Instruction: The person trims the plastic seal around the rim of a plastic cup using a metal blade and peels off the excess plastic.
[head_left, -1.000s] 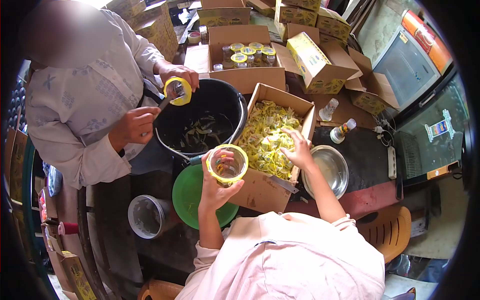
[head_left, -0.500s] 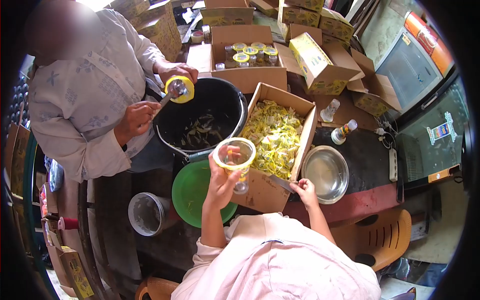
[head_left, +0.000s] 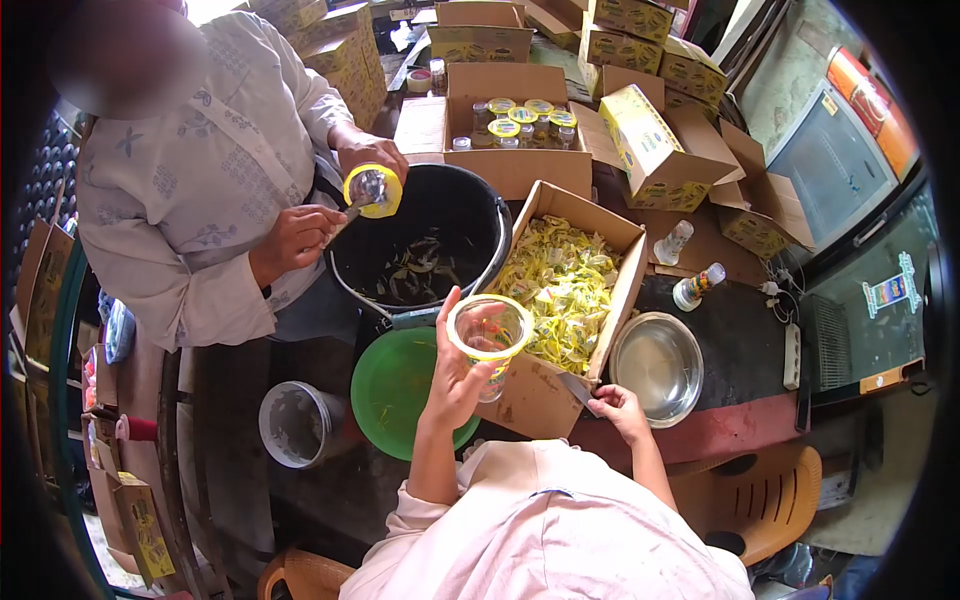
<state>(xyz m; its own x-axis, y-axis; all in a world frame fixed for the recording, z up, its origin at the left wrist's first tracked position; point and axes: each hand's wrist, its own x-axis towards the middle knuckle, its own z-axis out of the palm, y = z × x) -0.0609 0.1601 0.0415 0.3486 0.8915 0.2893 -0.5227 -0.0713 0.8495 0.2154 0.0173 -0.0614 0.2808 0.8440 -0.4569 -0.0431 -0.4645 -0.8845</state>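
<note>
My left hand [head_left: 452, 390] grips a clear plastic cup [head_left: 496, 382] with a yellow rim, its mouth tilted up toward me. Its fingers wrap around the cup's far side and show through the plastic. Lower right, my right hand [head_left: 622, 412] pinches a knife [head_left: 576, 388], the blade pointing left over the near edge of a cardboard box [head_left: 530, 405]. Yellow and clear plastic scraps [head_left: 562, 300] fill that box, just beyond both hands. A green basin [head_left: 392, 385] lies left of my left hand, and a metal bowl [head_left: 657, 372] stands beside my right.
Across from me a co-worker [head_left: 190, 200] holds a yellow-rimmed cup [head_left: 376, 185] and a knife over a black bucket [head_left: 420, 300]. A grey bucket [head_left: 298, 425] stands left. Two small containers [head_left: 698, 288] stand right. An open carton [head_left: 520, 170] of lidded containers lies behind.
The view has shifted slightly, moving most things right and down in the picture. My left index finger now stretches up beside the cup. My right hand still pinches the knife near the box edge.
</note>
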